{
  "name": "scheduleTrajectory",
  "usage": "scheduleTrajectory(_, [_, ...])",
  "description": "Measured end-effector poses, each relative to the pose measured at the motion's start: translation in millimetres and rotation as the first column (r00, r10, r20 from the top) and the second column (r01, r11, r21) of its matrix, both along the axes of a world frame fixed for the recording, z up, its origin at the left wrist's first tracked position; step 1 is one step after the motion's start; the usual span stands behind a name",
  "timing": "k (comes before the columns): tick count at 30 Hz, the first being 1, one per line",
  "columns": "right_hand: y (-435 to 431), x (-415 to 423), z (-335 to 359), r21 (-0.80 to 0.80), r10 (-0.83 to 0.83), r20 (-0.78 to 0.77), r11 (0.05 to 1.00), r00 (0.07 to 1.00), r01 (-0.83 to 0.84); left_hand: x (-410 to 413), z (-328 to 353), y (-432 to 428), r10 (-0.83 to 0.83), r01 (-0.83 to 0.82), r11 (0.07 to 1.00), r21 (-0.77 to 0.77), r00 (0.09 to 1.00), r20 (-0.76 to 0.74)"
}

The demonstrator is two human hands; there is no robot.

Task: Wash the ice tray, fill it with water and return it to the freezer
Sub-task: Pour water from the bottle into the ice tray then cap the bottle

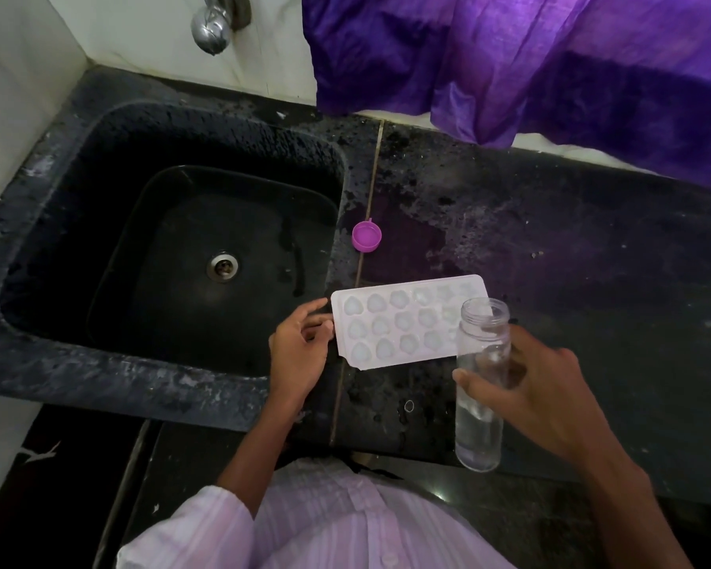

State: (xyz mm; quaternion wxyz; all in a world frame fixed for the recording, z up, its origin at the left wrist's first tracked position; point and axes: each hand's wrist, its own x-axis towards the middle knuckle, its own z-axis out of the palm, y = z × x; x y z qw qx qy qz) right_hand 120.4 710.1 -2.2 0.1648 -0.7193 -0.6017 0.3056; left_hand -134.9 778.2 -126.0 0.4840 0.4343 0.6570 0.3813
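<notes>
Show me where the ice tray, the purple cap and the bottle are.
ice tray (399, 322), head view, middle row of moulds.
purple cap (366, 236), head view, its open inside.
bottle (479, 437), head view, clear lower body.

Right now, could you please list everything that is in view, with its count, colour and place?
ice tray: 1, white, on the counter right of the sink
bottle: 1, clear, uncapped, some water inside, in the right hand
cap: 1, purple, on the counter beside the sink
sink: 1, black, left side
drain: 1, metal, sink bottom
tap: 1, chrome, on the wall above the sink
cloth: 1, purple, hanging behind the counter
counter: 1, black, right of the sink
shirt: 1, pale striped, bottom of view
left hand: 1, fingertips at the tray's left edge
right hand: 1, holds the bottle
</notes>
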Motion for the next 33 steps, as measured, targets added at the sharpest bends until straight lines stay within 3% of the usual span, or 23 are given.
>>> scheduleTrajectory(4, [2, -9, 6, 0.128, 0.003, -0.089, 0.992, 0.996, 0.008, -5, 8, -4, -0.001, 0.012, 0.997, 0.077, 0.991, -0.135])
scheduleTrajectory(7, [8, -19, 9, 0.184, 0.029, -0.146, 0.983, 0.989, -0.002, -5, 29, -13, -0.039, 0.071, 0.963, 0.26, 0.991, -0.126])
scheduleTrajectory(10, [16, -35, 13, 0.238, 0.06, -0.197, 0.971, 0.979, -0.011, -1, 55, -22, -0.237, 0.255, 0.883, 0.395, 0.967, -0.095])
scheduleTrajectory(13, [26, -52, 18, 0.276, 0.103, -0.25, 0.961, 0.963, -0.031, 4, 78, -30, -0.427, 0.408, 0.822, 0.398, 0.903, -0.045])
scheduleTrajectory(15, [32, -61, 19, 0.293, 0.132, -0.287, 0.955, 0.949, -0.044, 7, 87, -33, -0.458, 0.433, 0.806, 0.404, 0.888, -0.039])
scheduleTrajectory(25, [61, -102, 18, 0.333, 0.288, -0.437, 0.932, 0.852, -0.143, -1, 104, -31, -0.103, 0.133, 0.868, 0.478, 0.991, -0.089])
scheduleTrajectory(28, [72, -104, 12, 0.285, 0.335, -0.595, 0.938, 0.73, -0.199, -10, 103, -28, -0.032, 0.073, 0.867, 0.494, 0.995, -0.092])
scheduleTrajectory(30, [88, -96, 1, 0.221, 0.275, -0.695, 0.961, 0.665, -0.168, -19, 100, -23, -0.004, 0.046, 0.878, 0.476, 0.996, -0.089])
scheduleTrajectory(31, [99, -92, -6, 0.207, 0.226, -0.686, 0.972, 0.691, -0.111, -25, 97, -19, 0.007, 0.036, 0.887, 0.461, 0.996, -0.092])
scheduleTrajectory(33, [123, -83, -26, 0.241, 0.129, -0.468, 0.97, 0.874, -0.014, -35, 96, -11, 0.023, 0.024, 0.898, 0.44, 0.995, -0.1])
